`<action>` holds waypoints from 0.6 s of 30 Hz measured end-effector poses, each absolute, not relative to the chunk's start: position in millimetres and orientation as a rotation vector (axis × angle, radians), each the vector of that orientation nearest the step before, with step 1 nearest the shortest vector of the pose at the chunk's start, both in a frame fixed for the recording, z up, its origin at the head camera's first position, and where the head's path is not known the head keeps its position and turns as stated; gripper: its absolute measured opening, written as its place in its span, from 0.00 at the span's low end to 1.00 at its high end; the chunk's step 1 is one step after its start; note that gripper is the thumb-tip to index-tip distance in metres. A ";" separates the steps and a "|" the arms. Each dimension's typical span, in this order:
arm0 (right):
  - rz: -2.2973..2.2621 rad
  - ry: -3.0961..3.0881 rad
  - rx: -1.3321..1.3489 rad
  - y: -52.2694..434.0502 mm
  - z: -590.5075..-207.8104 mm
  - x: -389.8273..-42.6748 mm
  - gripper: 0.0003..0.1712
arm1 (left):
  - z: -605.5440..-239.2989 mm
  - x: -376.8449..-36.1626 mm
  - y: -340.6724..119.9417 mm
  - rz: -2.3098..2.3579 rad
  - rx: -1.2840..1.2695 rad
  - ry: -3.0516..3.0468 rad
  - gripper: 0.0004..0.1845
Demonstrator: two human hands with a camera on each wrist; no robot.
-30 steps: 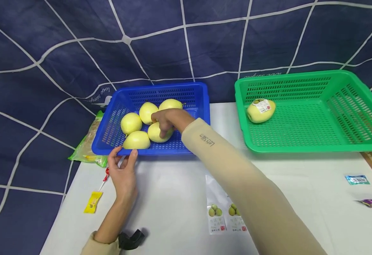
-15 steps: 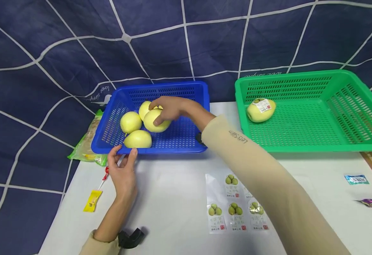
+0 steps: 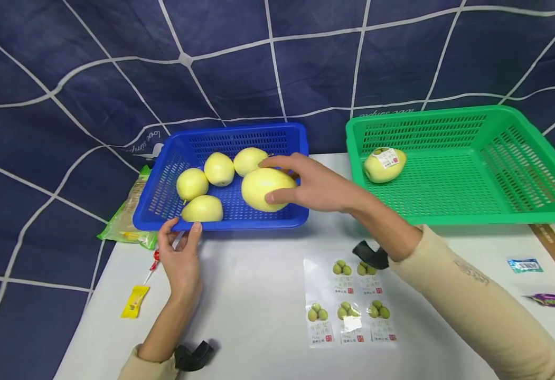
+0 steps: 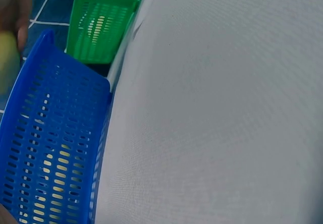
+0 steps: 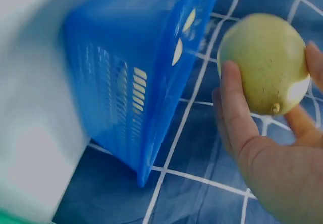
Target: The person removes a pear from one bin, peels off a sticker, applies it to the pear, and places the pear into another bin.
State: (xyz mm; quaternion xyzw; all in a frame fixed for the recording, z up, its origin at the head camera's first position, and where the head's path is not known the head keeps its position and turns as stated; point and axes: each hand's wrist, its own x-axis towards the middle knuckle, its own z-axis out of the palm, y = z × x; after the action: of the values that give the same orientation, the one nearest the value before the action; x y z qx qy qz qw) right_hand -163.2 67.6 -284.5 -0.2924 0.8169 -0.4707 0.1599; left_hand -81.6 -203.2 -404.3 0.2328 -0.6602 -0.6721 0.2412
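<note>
The right hand [image 3: 320,187] grips a yellow pear [image 3: 266,188] — thumb under its near side, fingers [image 3: 282,161] curled over the far side, so the fruit sits at the fingertips, out to the left of the palm. In the right wrist view the same pear [image 5: 263,62] fills the hollow between thumb and fingers, its stem end turned toward the palm. Held this way, the pear hangs above the right end of the blue basket [image 3: 163,192], clear of the basket floor and just inside the near rim.

Beyond the grip, to its left, four more pears lie in the blue basket: one [image 3: 250,160] just behind the held fruit, one [image 3: 219,168] next to that, one [image 3: 192,183] further left, and one [image 3: 203,209] against the near wall. To the right of the grip, well apart, stands a green basket [image 3: 519,158] with a single labelled pear [image 3: 384,164] in its far left corner. Below the right wrist, on the white table [image 3: 258,306], lies a sheet of pear stickers [image 3: 348,303].

The left hand [image 3: 180,258] pinches the near rim of the blue basket at its left corner, thumb and fingers curled over the edge, right by the pear against the near wall.
</note>
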 end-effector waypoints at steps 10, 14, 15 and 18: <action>-1.570 2.277 -0.567 123.7 -306.9 -89.6 0.33 | -404.8 -80.5 -203.2 -1.844 0.627 -1.780 0.23; -1.661 2.202 -0.544 137.0 -329.8 -67.5 0.31 | -406.1 -81.2 -202.2 -1.855 0.617 -1.771 0.22; -1.675 2.186 -0.544 139.8 -335.8 -63.8 0.31 | -406.3 -81.5 -202.1 -1.856 0.615 -1.771 0.22; -1.684 2.155 -0.531 146.6 -352.6 -57.8 0.32 | -406.1 -81.9 -202.5 -1.847 0.620 -1.780 0.23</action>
State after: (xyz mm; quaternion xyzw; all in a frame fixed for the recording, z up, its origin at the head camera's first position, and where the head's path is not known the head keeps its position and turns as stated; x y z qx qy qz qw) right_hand -57.8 146.6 -352.6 -0.1877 0.7613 -0.5949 0.1768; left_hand -81.9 -202.5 -406.1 0.2276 -0.6532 -0.6780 0.2486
